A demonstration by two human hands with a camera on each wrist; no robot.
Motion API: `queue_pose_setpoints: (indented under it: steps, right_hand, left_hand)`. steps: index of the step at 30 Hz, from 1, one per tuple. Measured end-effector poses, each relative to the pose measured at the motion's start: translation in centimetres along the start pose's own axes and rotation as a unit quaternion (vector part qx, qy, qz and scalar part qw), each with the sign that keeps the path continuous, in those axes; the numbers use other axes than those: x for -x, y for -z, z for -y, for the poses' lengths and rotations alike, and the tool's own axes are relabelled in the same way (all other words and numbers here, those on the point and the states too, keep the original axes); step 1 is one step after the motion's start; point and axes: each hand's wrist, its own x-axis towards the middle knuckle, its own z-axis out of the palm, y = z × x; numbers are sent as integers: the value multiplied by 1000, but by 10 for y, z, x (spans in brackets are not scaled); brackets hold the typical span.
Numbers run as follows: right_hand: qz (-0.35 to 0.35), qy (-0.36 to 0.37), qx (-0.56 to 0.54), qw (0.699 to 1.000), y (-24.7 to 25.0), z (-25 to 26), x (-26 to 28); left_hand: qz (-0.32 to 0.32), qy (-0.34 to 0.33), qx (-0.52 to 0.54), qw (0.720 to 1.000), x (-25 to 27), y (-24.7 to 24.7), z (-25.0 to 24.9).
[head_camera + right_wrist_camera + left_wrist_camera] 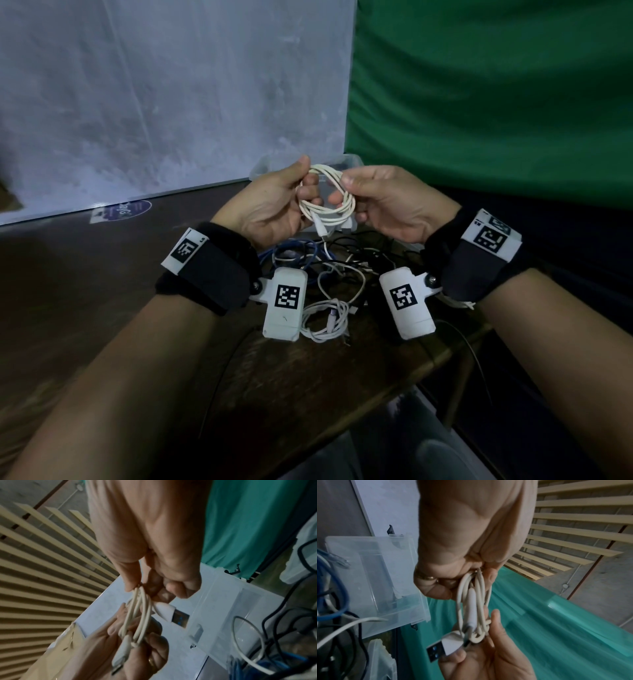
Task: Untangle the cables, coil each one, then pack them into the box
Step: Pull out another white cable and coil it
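Observation:
A coiled white USB cable (327, 197) hangs in the air between both hands, above the table. My left hand (274, 202) grips the coil's left side, thumb on top. My right hand (380, 202) pinches the right side of the coil (139, 616) between thumb and fingers. Its USB-A plug (443, 647) and a smaller white plug (120, 654) stick out of the loops (471, 608). A clear plastic box (274, 164) stands just behind the hands, mostly hidden by them; in the left wrist view the box (373, 577) sits beside the hand.
Below the hands a tangle of blue (291, 253), black (359, 253) and white cables (329, 318) lies on the dark wooden table (102, 274). A white board (171, 96) and green cloth (496, 96) stand behind. The table's right edge runs near my right forearm.

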Motion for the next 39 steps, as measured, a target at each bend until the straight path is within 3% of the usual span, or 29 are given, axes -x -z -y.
queue_pose_setpoints:
  steps: [9,15,20,27,31,39]
  right_hand:
    - [-79,32,38,996,-5,2,0]
    - [-65,2,60,996,-2,3,3]
    - [-110,0,143,984,9,6,0]
    - [-107,-2,174,979,12,3,5]
    - [-114,-6,224,968,10,1,5]
    - [-111,-15,371,922,-1,-7,0]
  left_hand:
    - [17,44,-46,998,0,-4,5]
    - [13,42,-39,998,-3,-1,7]
    - [48,45,-28,997,-3,2,10]
    - [36,74,-104,991,-4,8,11]
    - [28,86,-90,992,-7,6,16]
    - [12,98,-195,976,-4,4,13]
